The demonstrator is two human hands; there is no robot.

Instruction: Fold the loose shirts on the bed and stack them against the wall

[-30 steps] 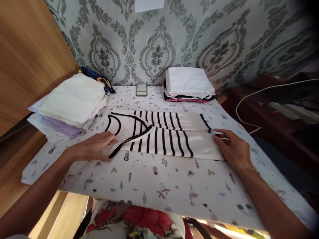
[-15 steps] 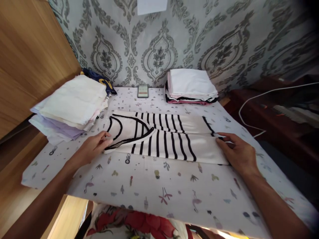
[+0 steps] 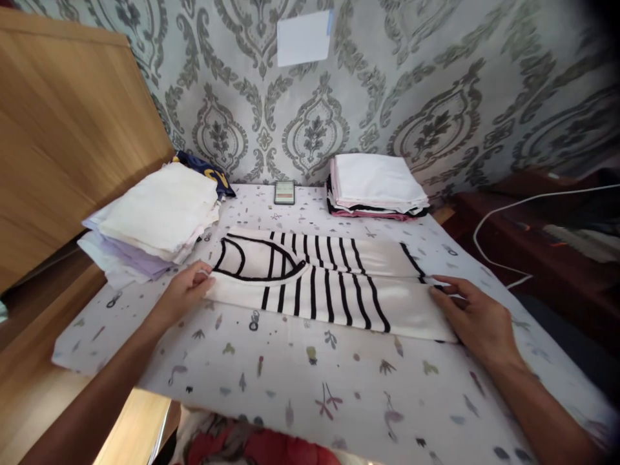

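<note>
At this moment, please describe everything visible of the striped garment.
The striped garment is cream, knit-looking, with black stripes and black neckline edging. It lies flat on the patterned cloth, two halves meeting lengthwise below the V neck. The left hand pinches its neck end, the right hand the opposite hem.

On the striped garment (image 3: 316, 298), the near neckline trim (image 3: 256, 279) has shifted inward from the near edge.

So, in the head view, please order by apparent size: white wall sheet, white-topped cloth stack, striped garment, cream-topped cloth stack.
1. Striped garment
2. Cream-topped cloth stack
3. White-topped cloth stack
4. White wall sheet
</note>
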